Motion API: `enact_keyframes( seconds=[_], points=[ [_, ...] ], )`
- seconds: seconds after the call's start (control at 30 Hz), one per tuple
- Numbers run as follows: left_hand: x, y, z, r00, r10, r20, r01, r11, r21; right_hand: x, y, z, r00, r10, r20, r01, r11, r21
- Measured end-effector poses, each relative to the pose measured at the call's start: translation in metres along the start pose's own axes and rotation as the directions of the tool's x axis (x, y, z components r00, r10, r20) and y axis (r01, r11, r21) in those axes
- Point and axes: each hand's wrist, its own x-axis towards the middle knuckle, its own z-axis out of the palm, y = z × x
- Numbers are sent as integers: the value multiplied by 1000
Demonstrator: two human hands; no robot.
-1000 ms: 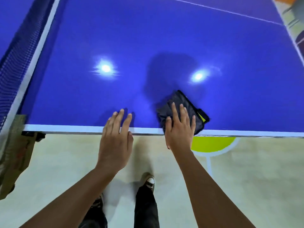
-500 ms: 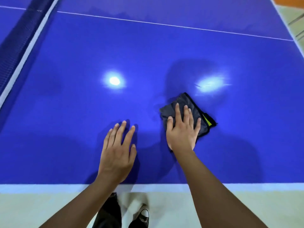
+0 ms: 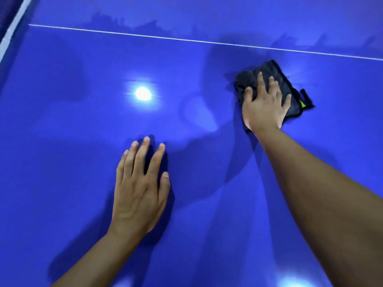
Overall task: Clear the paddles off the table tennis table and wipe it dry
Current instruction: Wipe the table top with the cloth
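Observation:
The blue table tennis table [image 3: 72, 141] fills the head view. A dark folded cloth [image 3: 275, 79] with a small yellow-green tag lies on it at the right, just short of the white centre line [image 3: 186, 39]. My right hand [image 3: 264, 104] presses flat on the cloth with straight, spread fingers. My left hand [image 3: 141, 187] rests flat on the bare table surface nearer to me, fingers straight. No paddle is in view.
The net [image 3: 8, 19] with its white band crosses the upper left corner. Ceiling lights glare off the glossy surface at centre left and along the bottom edge. A smeared wet patch shows between my two hands.
My right hand has pushed the cloth away from the near edge towards the centre line. My left hand moved onto the table too. The near edge and the floor have left the view.

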Motion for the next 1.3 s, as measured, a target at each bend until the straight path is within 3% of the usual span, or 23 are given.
enact_keyframes(
  seconds=[0.17,0.3,0.43,0.57,0.73,1.0,1.13,1.3],
  points=[
    [33,-19,1,999,-16,46,18,998,-53,71,-34,7,999,40,-5,-40,999,0],
    [56,-47,-8,999,-35,-2,35,994,-107,86,-51,6,1000,18,4,-18,999,-29],
    [70,-58,-13,999,-40,-28,36,992,-124,63,-106,17,962,-268,49,270,963,-26],
    [56,-61,-15,998,-60,1,60,994,-89,-1,-163,34,871,-488,55,489,872,1],
    [11,-62,-27,995,-79,53,82,995,-52,-100,-155,34,788,-615,25,613,788,57],
    [-89,-58,-72,981,-118,153,119,993,0,-265,-76,6,745,-655,128,656,754,34],
    [-148,-43,-91,977,-133,165,134,991,9,-343,-42,-11,772,-624,122,632,774,-38],
    [-221,-23,-124,971,-164,171,171,985,-27,-413,-17,-43,778,-587,225,611,790,-50]
  ],
)
